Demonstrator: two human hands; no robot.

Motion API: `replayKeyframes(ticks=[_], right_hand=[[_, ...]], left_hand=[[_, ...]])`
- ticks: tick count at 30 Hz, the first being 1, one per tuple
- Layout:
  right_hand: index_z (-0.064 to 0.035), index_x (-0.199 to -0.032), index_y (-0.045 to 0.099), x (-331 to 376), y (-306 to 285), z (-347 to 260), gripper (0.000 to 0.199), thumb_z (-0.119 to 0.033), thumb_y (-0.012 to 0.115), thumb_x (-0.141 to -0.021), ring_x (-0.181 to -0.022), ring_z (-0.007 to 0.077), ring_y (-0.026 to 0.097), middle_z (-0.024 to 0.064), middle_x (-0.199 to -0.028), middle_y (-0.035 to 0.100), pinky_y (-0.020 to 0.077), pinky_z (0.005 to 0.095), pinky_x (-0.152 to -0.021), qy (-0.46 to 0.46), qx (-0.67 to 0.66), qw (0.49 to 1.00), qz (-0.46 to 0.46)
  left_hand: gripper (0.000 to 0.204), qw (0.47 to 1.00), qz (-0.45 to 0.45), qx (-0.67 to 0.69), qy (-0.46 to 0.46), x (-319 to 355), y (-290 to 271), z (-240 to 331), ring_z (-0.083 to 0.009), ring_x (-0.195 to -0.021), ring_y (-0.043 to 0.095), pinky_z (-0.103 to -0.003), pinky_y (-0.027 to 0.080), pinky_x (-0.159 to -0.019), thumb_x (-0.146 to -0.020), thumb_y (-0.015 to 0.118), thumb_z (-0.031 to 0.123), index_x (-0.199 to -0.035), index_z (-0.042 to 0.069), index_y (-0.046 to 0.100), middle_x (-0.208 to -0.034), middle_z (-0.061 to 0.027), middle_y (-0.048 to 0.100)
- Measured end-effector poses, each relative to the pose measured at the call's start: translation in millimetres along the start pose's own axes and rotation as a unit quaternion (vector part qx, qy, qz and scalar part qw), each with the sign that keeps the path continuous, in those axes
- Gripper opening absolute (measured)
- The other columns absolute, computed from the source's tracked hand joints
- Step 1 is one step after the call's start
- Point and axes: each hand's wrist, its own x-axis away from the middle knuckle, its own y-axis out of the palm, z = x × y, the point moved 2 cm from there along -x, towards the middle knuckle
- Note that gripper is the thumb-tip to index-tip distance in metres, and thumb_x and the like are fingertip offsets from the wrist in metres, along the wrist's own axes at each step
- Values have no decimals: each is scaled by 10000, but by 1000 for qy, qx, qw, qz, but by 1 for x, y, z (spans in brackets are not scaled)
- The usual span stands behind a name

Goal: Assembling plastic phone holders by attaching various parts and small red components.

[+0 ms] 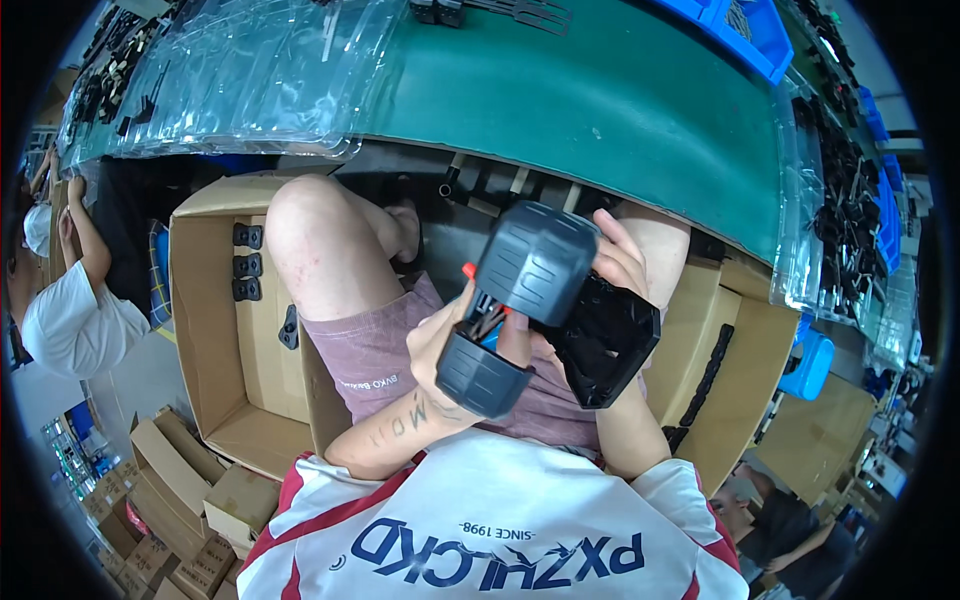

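Over the lap, just off the near edge of the green bench (650,110), we see from the head view the dark ribbed case (540,262), our left hand (432,335) curled around its lower part. Our right hand (622,258), partly hidden, grips the glossy black shell (612,345) beside it; whether both are joined, we cannot tell. Clear plastic (265,85) covers the bench's left end.

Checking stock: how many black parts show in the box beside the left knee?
4: top part, middle part, bottom part in a column; fourth part lower right; more may be hidden.
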Motion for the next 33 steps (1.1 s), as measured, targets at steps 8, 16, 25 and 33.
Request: replayKeyframes(ticks=[8, 16, 25, 33], right_hand=[[-12, -1077, 608, -2, 8, -5, 523, -183, 771, -611, -1194, 369, 477, 120, -1106, 623, 307, 538, -1045, 37, -14, 999, -16], [-12, -1041, 636, -12, 17, -15, 467, -140, 739, -604, -1177, 329, 495, 111, -1095, 621, 286, 528, -1057, -31, 77, 995, -51], [-11, -835, 638, -28, -2, -11, 223, -89, 729, -648, -647, 178, 543, 63, -740, 622, 447, 318, -636, 139, -36, 959, -246], [-28, -689, 581, -9, 15, -11, 119, -36, 699, -694, -434, 106, 355, 12, -545, 522, 306, 247, -415, 171, -131, 958, -190]], left_hand=[[497, 969, 48, 130, 203, -22, 1, 8, -349, -951, 647, -334, 551, -750, -753, 624, 27, -1198, -151, 493, -1167, -337, 547], [504, 977, 37, 141, 157, -21, -2, 10, -375, -1053, 603, -354, 532, -829, -762, 618, 17, -1221, -139, 479, -1212, -353, 506], [338, 937, -42, 330, -104, -22, -30, -22, -123, -655, 544, -179, 449, -603, -757, 671, -24, -1082, -55, 583, -887, -119, 643], [294, 823, -114, 506, -231, -29, -24, -32, -57, -623, 521, -137, 409, -575, -775, 641, -55, -1063, -42, 582, -867, -106, 656]])
